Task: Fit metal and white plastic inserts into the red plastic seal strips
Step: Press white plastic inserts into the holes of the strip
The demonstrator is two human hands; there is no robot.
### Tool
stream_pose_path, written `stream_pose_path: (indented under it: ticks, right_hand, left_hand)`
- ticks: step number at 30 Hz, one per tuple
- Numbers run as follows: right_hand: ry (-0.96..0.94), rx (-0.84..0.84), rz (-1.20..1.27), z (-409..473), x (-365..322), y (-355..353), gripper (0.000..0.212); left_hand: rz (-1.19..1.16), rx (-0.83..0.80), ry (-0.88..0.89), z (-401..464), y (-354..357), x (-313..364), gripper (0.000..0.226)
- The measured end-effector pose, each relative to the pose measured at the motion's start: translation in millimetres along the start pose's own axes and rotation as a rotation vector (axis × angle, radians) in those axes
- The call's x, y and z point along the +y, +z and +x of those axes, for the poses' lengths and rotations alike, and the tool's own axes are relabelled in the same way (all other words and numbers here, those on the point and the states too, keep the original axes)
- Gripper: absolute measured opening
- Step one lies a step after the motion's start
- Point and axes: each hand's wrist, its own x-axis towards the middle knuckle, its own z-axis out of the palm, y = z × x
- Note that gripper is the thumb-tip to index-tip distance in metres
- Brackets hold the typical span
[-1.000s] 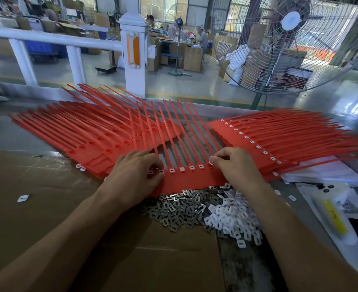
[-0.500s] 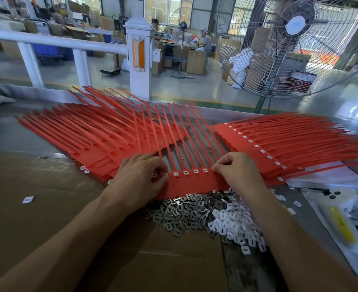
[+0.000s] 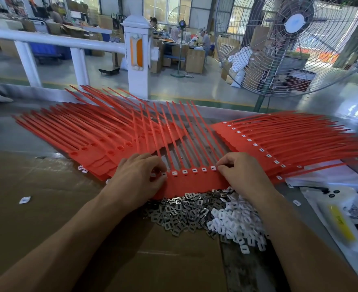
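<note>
Head view: the left hand [image 3: 137, 179] and right hand [image 3: 240, 175] are curling fingertips onto white inserts at either end of the red seal strip [image 3: 191, 183], just beyond the metal insert pile [image 3: 180, 213]; uneven pressing is risking crooked, half-seated inserts.

A seal strip [image 3: 191, 182] lies mid-table between two stacks of strips, one [image 3: 93, 142] toward the left edge, one [image 3: 279, 144] toward the right. Before it lie metal inserts [image 3: 180, 216], with plastic inserts [image 3: 235, 222] to their right. Cardboard [image 3: 47, 207] covers the near left corner, seemingly under the inserts.
</note>
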Motion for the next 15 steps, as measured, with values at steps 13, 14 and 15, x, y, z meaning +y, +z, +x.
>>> stream_pose_path:
  ticks: [13, 14, 15]
  right_hand:
    - [-0.237, -0.053, -0.518, -13, -18, 3, 0.027]
    - [-0.242, -0.066, -0.524, -12, -18, 3, 0.027]
    - [-0.231, -0.084, -0.501, -11, -18, 1, 0.027]
  left_hand:
    - [-0.003, 0.0, 0.0, 0, -1, 0, 0.021]
    - [-0.003, 0.0, 0.002, -1, -1, 0, 0.021]
    - [-0.005, -0.002, 0.004, -1, -1, 0, 0.021]
